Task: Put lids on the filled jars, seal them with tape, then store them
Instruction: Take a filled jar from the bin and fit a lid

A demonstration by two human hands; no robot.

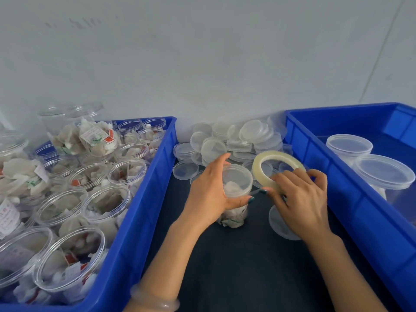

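Observation:
A clear filled jar (236, 190) with a lid on it stands on the dark table between two blue bins. My left hand (209, 194) grips the jar around its upper side, thumb at the front. My right hand (299, 199) holds a roll of clear tape (265, 164) just right of the jar. A short strip of tape runs from the roll toward the jar's lid edge near my left thumb. Another clear lid (279, 224) lies on the table partly under my right hand.
The blue bin (144, 199) on the left holds several open filled jars (67, 255). A pile of loose clear lids (236, 140) sits against the wall behind the jar. The blue bin (337, 181) on the right holds lidded jars (382, 172).

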